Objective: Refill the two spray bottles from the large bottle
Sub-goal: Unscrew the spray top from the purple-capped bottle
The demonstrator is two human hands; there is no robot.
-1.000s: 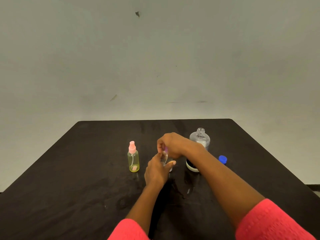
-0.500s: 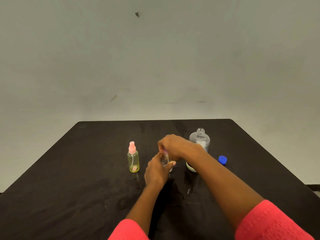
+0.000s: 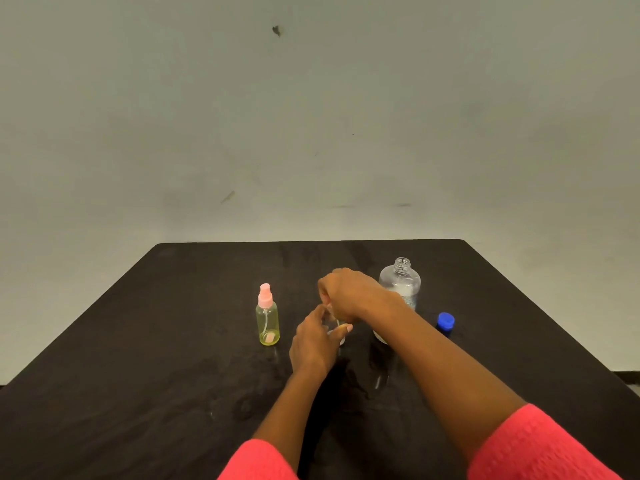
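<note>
Head view shows a small clear spray bottle [image 3: 341, 339] near the middle of the black table [image 3: 156, 341], almost wholly covered by both hands, so only slivers of see-through plastic show near its base and between the fingers. It stands upright with its long axis vertical and its top pointing up under the right palm. The left hand [image 3: 313, 344] wraps the lower body from the near left side, thumb laid across the front, gripping it closed. The right hand [image 3: 346, 294] sits directly on top, fingers curled down tightly round the bottle's head; the sprayer itself is hidden, so I cannot tell whether it is seated. To the left, apart from the hands, a yellow spray bottle [image 3: 267, 323] with a pink sprayer stands upright. Behind the right wrist stands the large bottle [image 3: 400, 285], clear, upright, its threaded neck open. Its blue cap [image 3: 445, 321] lies on the table just to the right.
</note>
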